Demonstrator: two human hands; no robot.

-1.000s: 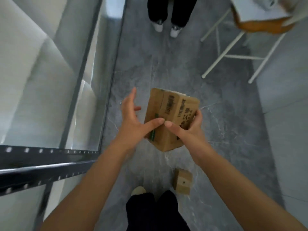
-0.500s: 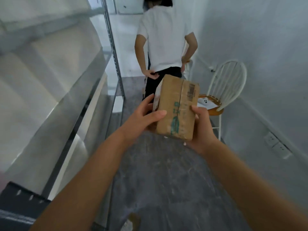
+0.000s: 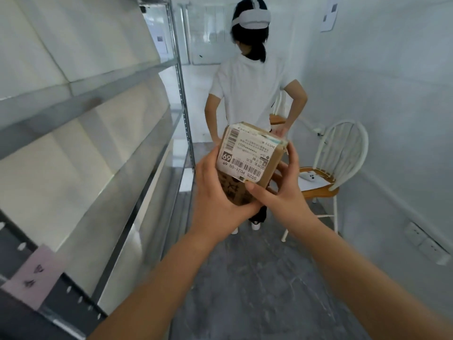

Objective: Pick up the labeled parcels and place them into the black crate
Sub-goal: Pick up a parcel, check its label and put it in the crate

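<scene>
A small brown cardboard parcel (image 3: pixel 250 158) is held up at chest height in front of me, its white shipping label with barcodes and the number 69 turned toward me. My left hand (image 3: pixel 215 192) cups its left side and bottom. My right hand (image 3: pixel 282 190) grips its right side, with the thumb on the front face and fingers on the far edge. No black crate is in view.
A metal shelving rack (image 3: pixel 103 133) with pale boards runs along the left. A person in a white shirt (image 3: pixel 250 94) stands close ahead, back turned. A white chair (image 3: pixel 335 173) with a wooden seat stands at the right wall. Grey floor (image 3: pixel 250 290) lies below.
My view has lifted from the floor to look down the aisle. The parcel has been turned in both hands so its labeled face points at me, and my left hand has closed on it.
</scene>
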